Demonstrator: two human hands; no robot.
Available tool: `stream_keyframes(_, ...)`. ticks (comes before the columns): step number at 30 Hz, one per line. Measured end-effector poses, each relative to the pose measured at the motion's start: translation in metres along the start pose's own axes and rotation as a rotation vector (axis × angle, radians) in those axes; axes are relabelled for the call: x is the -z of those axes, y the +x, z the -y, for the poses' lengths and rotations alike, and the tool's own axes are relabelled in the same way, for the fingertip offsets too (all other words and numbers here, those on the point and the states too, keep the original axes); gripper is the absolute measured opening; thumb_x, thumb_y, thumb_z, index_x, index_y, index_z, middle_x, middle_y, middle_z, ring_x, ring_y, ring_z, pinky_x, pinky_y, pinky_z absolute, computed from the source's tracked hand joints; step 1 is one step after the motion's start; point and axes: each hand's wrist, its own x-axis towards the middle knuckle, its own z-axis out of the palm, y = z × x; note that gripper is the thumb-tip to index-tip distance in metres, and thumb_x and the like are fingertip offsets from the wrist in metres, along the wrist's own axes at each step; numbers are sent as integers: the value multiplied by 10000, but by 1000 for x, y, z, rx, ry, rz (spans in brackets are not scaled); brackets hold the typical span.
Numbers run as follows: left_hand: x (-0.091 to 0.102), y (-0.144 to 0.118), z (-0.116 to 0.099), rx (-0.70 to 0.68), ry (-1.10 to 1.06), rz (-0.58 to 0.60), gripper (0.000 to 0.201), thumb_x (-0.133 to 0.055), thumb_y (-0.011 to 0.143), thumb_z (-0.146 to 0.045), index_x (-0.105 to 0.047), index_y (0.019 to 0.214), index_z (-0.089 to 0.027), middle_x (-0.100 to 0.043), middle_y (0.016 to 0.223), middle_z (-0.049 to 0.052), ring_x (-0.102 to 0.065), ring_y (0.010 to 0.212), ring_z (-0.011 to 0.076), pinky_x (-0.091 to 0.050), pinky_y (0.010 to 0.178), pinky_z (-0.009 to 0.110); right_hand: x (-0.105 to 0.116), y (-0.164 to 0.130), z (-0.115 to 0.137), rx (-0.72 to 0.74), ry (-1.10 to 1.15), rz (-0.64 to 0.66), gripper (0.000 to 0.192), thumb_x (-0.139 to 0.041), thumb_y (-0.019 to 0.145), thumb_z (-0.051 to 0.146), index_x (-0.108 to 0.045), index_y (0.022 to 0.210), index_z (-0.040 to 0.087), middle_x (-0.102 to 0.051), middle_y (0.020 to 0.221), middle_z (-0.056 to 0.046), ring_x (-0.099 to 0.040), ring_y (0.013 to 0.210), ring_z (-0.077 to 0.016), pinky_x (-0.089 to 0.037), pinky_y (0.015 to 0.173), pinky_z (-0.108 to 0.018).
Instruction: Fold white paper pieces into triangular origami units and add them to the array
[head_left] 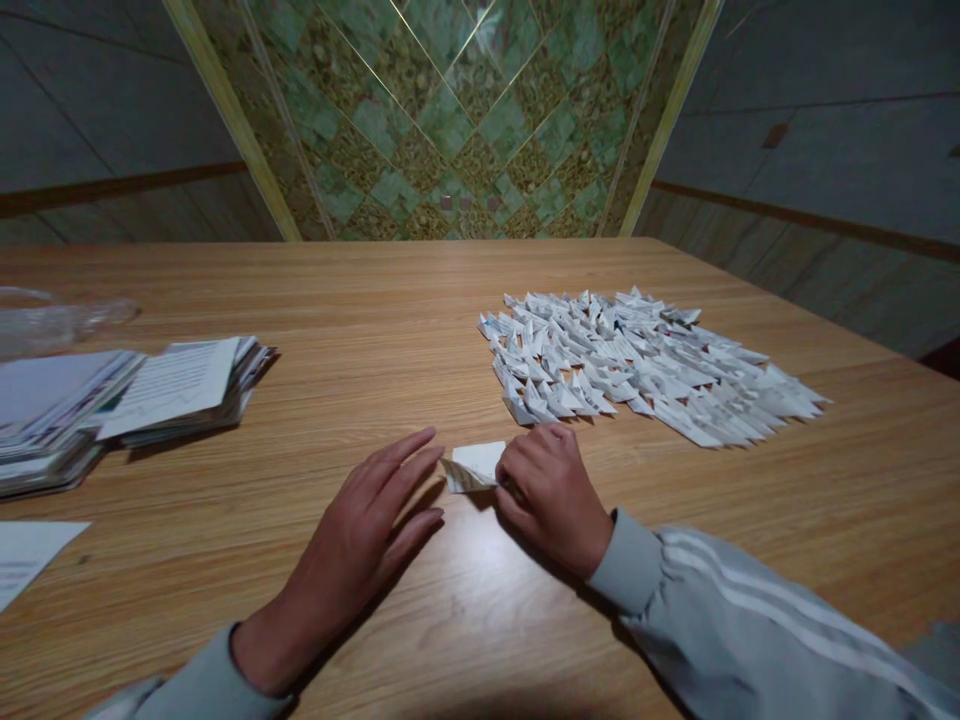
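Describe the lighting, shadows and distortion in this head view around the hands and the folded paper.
Head view: dim, soft light with dark corners; the left hand and right hand cast soft shadows on the wooden table, which shows faint sheen; wide-angle bending curves the table edges; the small folded paper and the pile of folded pieces look sharp.

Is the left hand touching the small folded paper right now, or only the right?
Cannot tell for the left hand: in the head view its fingertips end right at the edge of the folded paper. The right hand plainly presses on it.
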Motion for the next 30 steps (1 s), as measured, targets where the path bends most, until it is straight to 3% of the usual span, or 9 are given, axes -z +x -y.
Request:
stream_keyframes(2,1,2,-8,-20,-9,-57,412,-578,969,-286,-494,1364,-205,-588,1354,136,-559,1217,263,-473,995,408,1,-2,4,116,-97,14,55,-630,852,151,-600,813,176,-647,832,-39,-516,867,-220,-320,913,-412)
stream_keyframes(6,-1,5,-20,-78,-38,-18,178,-531,989,-235,-597,1148,-187,-665,1107,97,-606,987,231,-486,827,354,0,-6,8,226,-112,156,21,-623,885,200,-606,880,188,-657,875,-43,-505,887,-222,-322,946,-421)
stream_keyframes(11,-1,5,-20,-99,0,38,175,-480,1009,-219,-642,945,-203,-665,872,46,-530,771,216,-374,670,340,-1,-6,7,232,29,248,49,-623,910,230,-601,916,187,-653,895,-36,-511,909,-214,-326,948,-407)
stream_keyframes(14,1,4,-19,-84,-27,101,233,-470,1006,-204,-640,848,-204,-655,830,43,-515,758,215,-344,666,342,-1,-6,3,147,147,266,141,-670,903,308,-612,940,185,-650,920,-36,-521,914,-212,-335,901,-384)
stream_keyframes(19,5,6,-22,13,-114,237,164,-575,961,-319,-640,877,-193,-651,879,61,-540,826,232,-374,715,359,2,-5,-2,17,269,329,234,-789,811,312,-642,952,198,-628,961,-35,-530,960,-218,-335,866,-353)
stream_keyframes(24,3,7,-21,128,-238,239,206,-532,990,-299,-635,845,-193,-630,889,54,-547,868,218,-409,762,356,3,-4,-4,-42,317,371,187,-792,792,233,-670,932,209,-613,940,-20,-525,961,-215,-333,888,-357)
stream_keyframes(30,2,4,-15,242,-276,232,238,-616,949,-352,-629,778,-186,-597,867,40,-543,860,212,-410,757,349,5,-3,-4,-66,337,374,111,-732,813,157,-675,901,190,-606,913,-20,-525,938,-207,-350,880,-354)
